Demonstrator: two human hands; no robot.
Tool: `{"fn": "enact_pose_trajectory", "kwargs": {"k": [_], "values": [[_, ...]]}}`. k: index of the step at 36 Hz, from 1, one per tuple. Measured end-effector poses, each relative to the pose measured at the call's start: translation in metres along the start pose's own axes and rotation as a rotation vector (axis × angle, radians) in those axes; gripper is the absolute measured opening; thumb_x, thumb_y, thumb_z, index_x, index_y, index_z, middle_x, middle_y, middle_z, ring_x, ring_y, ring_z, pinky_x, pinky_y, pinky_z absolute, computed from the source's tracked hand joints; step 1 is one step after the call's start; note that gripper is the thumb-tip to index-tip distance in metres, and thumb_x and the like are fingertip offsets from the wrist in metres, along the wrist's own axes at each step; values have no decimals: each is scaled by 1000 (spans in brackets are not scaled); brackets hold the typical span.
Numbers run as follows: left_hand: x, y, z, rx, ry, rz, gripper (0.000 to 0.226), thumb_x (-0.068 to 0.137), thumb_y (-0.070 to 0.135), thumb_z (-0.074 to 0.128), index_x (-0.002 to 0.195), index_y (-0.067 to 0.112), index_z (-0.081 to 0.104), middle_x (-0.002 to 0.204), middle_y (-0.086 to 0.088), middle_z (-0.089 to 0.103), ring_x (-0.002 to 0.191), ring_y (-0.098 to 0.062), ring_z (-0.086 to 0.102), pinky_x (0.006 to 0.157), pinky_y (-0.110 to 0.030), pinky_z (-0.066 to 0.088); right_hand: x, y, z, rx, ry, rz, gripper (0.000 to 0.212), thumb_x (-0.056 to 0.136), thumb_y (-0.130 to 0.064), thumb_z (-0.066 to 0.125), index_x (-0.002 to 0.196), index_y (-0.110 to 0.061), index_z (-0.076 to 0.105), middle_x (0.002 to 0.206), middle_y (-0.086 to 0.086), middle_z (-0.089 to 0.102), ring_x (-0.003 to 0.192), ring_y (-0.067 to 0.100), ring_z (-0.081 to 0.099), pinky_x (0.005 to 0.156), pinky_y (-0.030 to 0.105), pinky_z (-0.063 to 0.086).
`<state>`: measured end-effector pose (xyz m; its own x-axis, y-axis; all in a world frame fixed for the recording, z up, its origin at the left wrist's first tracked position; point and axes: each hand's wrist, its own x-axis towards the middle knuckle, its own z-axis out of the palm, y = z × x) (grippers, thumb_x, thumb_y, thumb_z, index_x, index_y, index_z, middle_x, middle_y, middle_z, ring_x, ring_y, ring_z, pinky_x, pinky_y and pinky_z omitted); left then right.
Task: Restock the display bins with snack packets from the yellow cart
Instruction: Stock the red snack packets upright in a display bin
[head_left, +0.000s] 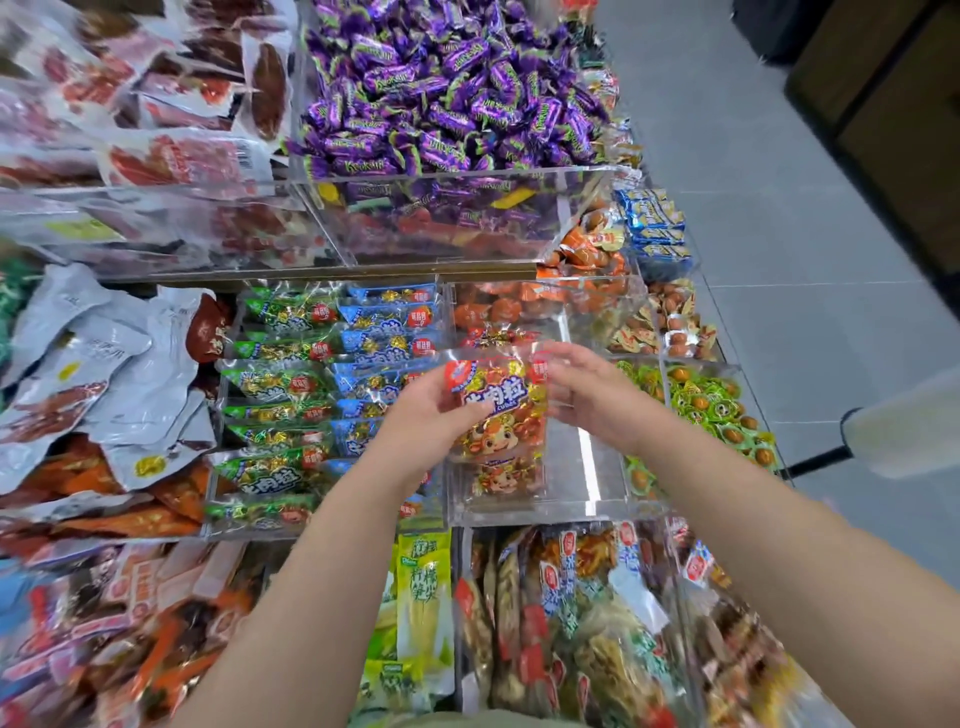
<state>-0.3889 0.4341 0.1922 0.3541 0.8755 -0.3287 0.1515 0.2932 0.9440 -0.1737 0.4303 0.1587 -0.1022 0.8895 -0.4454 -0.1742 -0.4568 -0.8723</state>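
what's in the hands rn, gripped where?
A red snack packet: left hand fingers pinch its left edge, right hand touches its upper right edge, over the nearly empty clear bin.

Red-orange pkt (496, 410) w/ gold sweets, cartoon bull, between fingers (566, 364); green (270, 384), blue pkts (384, 332) left of fingers.

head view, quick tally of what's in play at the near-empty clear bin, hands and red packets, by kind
hands: 2, left hand and right hand, fingers of both on the same packet
red packets: 2, held red packet and second red packet just below it in the clear bin
total: 4
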Motion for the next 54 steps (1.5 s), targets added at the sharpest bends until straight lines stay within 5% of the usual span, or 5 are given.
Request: {"fn": "enact_pose_trajectory", "kwargs": {"k": [12,18,30,42,54], "values": [[12,9,-14,941,458,453,61,78,44,72,130,19,54,132,-1,55,128,-23,45,106,-36,33,-14,27,-7,-415,120,238,47,67,3,78,106,-10,55,90,4,67,79,13,66,65,19,54],[31,-21,-26,1381,256,-7,127,63,85,54,152,23,-14,160,-10,-16,146,-33,-18,114,-58,-6,15,71,13,-464,130,241,57,63,11,78,113,-7,57,99,9,67,94,24,64,77,31,54],[36,-42,-28,1444,281,6,112,72,76,53,152,25,-6,160,-15,-10,147,-36,-8,112,-59,-10,43,112,19,-844,298,440,133,43,-29,95,144,-14,9,144,14,30,133,32,33,110,42,32],[38,-45,-28,1438,283,8,114,70,76,53,153,25,-6,160,-15,-14,147,-34,-12,111,-58,-15,65,113,35,-711,452,275,108,50,-38,90,134,-16,27,129,7,28,97,5,26,93,15,25],[36,-45,-27,1416,296,21,108,73,71,54,153,27,-3,160,-14,-14,147,-32,-13,111,-56,-16,44,109,-8,-229,-41,318,144,55,-8,89,143,-35,-21,149,3,27,129,25,40,108,45,34]]}}
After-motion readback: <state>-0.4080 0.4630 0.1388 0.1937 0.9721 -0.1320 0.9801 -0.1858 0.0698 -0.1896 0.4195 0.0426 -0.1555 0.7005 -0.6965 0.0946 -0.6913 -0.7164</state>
